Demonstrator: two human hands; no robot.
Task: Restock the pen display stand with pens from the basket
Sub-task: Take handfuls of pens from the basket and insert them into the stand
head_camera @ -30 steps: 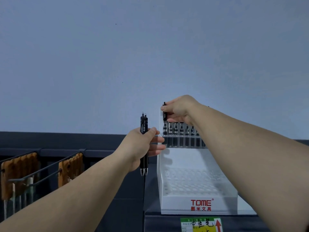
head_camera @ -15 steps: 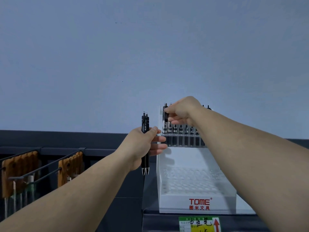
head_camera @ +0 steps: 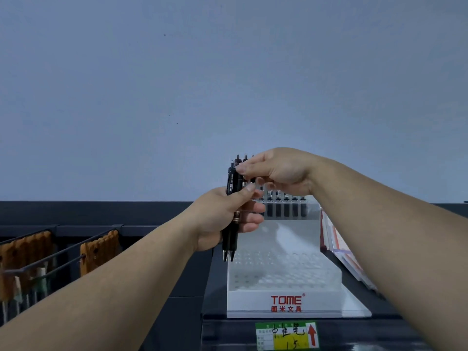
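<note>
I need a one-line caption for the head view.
Left hand holds black pens; right hand pinches one at its top, at a white pen stand.

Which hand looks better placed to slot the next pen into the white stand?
Probably the right hand: its fingers pinch at the tops of the black click pens, just above the white plastic display stand. The left hand is busy gripping that bundle.

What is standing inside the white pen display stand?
In the display stand, black pens stand in the back row; front holes look empty. The right hand covers the row's left end.
</note>
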